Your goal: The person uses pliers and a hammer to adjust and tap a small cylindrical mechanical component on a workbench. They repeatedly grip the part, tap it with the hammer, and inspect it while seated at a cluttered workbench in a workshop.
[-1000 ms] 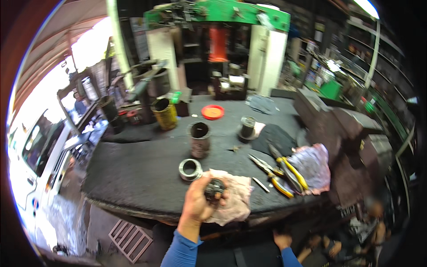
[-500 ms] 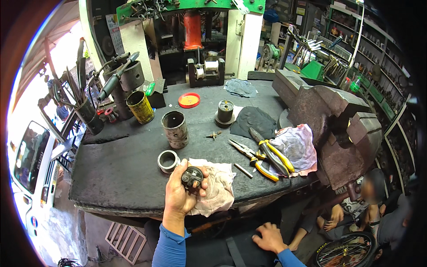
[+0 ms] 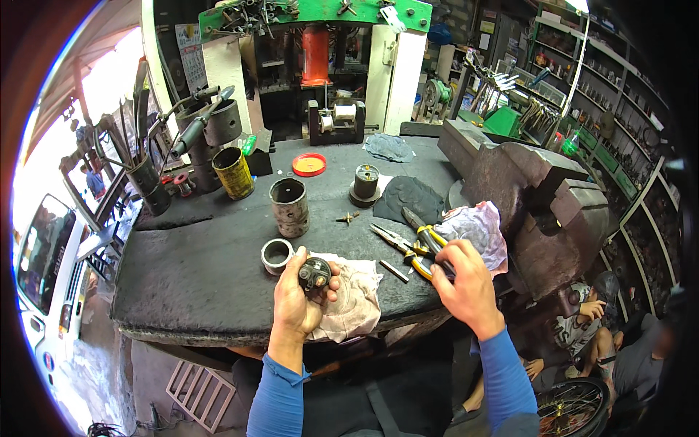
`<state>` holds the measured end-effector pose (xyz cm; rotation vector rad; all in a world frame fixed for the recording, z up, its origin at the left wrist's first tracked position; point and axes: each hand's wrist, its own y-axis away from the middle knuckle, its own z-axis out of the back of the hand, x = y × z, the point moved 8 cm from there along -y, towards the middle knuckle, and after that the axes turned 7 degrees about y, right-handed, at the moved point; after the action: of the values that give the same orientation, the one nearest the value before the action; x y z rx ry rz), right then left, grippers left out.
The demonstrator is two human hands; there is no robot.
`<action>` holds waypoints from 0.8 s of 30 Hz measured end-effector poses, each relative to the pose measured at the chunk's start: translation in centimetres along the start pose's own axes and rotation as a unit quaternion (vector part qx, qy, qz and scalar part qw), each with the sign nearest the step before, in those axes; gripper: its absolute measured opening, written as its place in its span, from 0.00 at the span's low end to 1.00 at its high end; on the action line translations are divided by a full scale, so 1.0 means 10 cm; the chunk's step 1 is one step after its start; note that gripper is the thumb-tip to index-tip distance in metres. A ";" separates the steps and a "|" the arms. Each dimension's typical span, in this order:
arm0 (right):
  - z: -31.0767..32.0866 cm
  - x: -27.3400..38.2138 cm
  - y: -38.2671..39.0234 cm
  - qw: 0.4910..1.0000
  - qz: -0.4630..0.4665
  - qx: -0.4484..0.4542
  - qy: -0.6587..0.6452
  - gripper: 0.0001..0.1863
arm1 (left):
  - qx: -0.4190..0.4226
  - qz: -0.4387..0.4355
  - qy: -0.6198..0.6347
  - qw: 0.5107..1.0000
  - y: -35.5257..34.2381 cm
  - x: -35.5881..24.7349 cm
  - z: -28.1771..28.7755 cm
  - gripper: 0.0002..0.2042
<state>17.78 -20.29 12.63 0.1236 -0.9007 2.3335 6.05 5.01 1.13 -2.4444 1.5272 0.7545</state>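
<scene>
My left hand [image 3: 291,306] is closed around a round black part with metal terminals [image 3: 314,273], its face turned up. Beneath it a pale pink rag [image 3: 353,298] lies on the bench. My right hand [image 3: 470,288] curls over the handle ends of yellow-and-black pliers [image 3: 420,226], hiding part of the grips. Needle-nose pliers [image 3: 393,239] lie just left of these, partly covered by the hand. A short metal rod [image 3: 394,271] rests nearby. A metal ring [image 3: 277,256] and an upright worn metal cylinder [image 3: 290,211] stand beyond my left hand.
A heavy bench vise [image 3: 531,197] occupies the right. Across the dark bench [image 3: 182,269] are a red lid [image 3: 309,164], a yellow can [image 3: 234,175], a cylindrical metal part [image 3: 365,186] and rags. A press with a red cylinder [image 3: 315,58] stands behind; people sit at lower right.
My right hand has risen from below the bench edge to the pliers' handles. My left hand still holds the black part, turned slightly. The view has shifted a little.
</scene>
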 end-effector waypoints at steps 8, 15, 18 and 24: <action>-0.50 -0.10 -0.16 0.971 0.063 0.133 0.186 0.21 | 0.033 -0.003 -0.015 0.999 0.01 0.00 0.02 0.21; -0.45 -0.18 -0.28 0.989 0.084 -0.053 0.110 0.13 | 0.025 0.014 0.000 1.000 -0.04 0.03 0.05 0.23; -0.30 -0.32 -0.32 0.996 0.016 -0.086 0.035 0.12 | 0.017 0.016 0.010 1.000 -0.04 0.05 0.04 0.22; 0.12 -0.31 -0.20 0.824 -0.152 -0.099 -0.536 0.05 | 0.081 -0.023 0.038 0.996 -0.02 0.00 0.03 0.16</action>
<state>21.26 -21.55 13.76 1.4816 -1.4700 1.7289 6.11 5.24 0.80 -2.4042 1.4896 0.5143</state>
